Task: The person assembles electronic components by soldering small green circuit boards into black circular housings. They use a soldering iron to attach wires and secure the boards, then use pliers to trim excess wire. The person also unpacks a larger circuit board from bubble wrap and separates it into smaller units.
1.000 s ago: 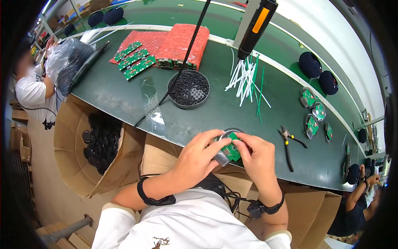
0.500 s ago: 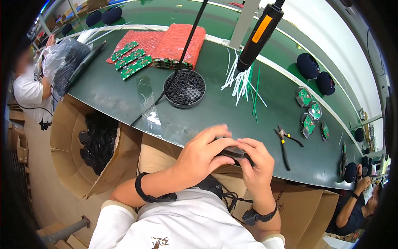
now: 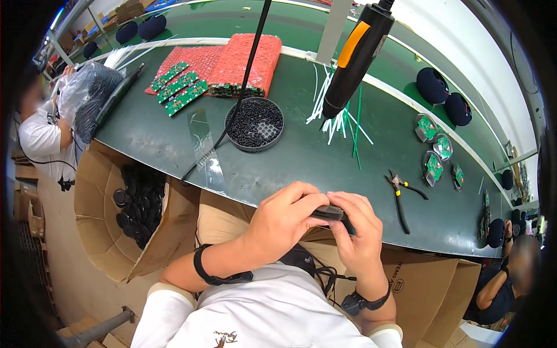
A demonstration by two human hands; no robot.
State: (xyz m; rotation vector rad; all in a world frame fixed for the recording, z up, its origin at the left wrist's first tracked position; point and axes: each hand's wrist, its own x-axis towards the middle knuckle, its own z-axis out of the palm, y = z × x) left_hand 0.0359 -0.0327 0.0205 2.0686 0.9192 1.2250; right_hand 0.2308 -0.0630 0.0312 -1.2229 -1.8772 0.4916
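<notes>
Near the front edge of the green bench, both my hands are closed on a dark, flat, rounded plastic part (image 3: 328, 213). My left hand (image 3: 283, 216) grips its left side, fingers over the top. My right hand (image 3: 358, 223) pinches the right side between thumb and fingers. Fingers cover most of the part, so its full shape is hidden. Beyond my hands, a hanging black electric screwdriver (image 3: 354, 64) with an orange lever points down over white and green cable ties (image 3: 339, 124). A round dish of small black screws (image 3: 255, 124) stands to the left.
Side cutters (image 3: 400, 197) lie right of my hands, near clear round parts with green circuit boards (image 3: 434, 165). Back left are circuit boards (image 3: 177, 87) and red bubble wrap (image 3: 246, 61). A carton (image 3: 96, 232) holds black parts below. Co-workers sit at both sides.
My left fingers, raised and blurred before, have come down onto the dark part. The whole view has shifted slightly, and the co-worker at the right has moved an arm up.
</notes>
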